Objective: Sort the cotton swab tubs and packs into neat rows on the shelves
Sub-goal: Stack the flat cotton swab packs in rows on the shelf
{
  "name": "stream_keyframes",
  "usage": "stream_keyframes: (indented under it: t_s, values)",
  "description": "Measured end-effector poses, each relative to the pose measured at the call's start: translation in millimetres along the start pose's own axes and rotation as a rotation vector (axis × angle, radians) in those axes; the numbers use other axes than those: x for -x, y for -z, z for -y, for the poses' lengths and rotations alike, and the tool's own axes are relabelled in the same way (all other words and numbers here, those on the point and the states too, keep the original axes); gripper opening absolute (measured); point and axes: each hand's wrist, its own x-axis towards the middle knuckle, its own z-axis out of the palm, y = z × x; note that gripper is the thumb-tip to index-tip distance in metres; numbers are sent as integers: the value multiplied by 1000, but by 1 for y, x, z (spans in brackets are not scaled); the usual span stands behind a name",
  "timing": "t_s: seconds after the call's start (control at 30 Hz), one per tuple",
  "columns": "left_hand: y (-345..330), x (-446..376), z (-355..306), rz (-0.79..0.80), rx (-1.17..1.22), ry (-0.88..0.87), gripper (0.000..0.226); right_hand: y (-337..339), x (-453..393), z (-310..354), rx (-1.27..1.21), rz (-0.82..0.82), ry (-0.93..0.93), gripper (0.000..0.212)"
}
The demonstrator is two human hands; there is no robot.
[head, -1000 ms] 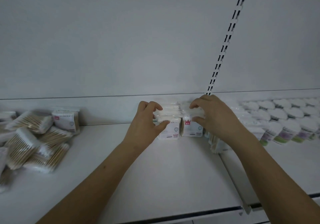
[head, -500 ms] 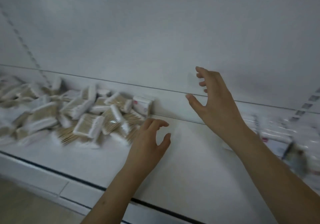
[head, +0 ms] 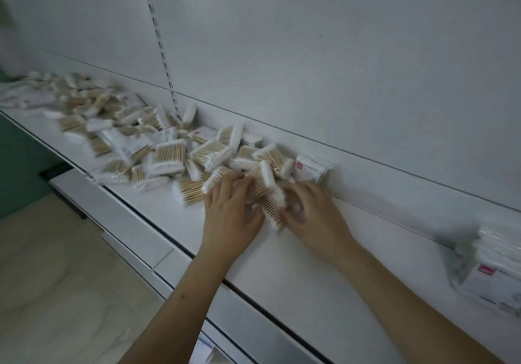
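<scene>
A loose heap of clear cotton swab packs (head: pixel 169 155) with wooden sticks sprawls along the white shelf (head: pixel 310 265) from far left to the middle. Both hands are at the heap's right end. My left hand (head: pixel 229 214) and my right hand (head: pixel 310 217) close from either side on a few swab packs (head: pixel 267 194) lying between them, fingers curled round their edges. One pack with a red label (head: pixel 310 169) stands against the back wall just beyond my right hand.
A tidy stack of packs (head: pixel 496 273) stands at the far right of the shelf, blurred. A slotted upright (head: pixel 159 45) runs up the back panel. Below the shelf edge, at the left, is a pale floor (head: pixel 56 279).
My hands left the neat row at the right, swept left across the shelf with fingers spread, and now grip packs at the heap's right end. The view swung left.
</scene>
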Motion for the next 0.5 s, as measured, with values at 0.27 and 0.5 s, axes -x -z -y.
stream_keyframes:
  t_s: [0.27,0.5]
  values:
    - [-7,-1,7,-105,-89,-26,34,-12,3,-10,-140,-50,-130,40]
    - [5,4,-1,-308,127,-103,25,-5,4,-14,-242,-193,-218,21]
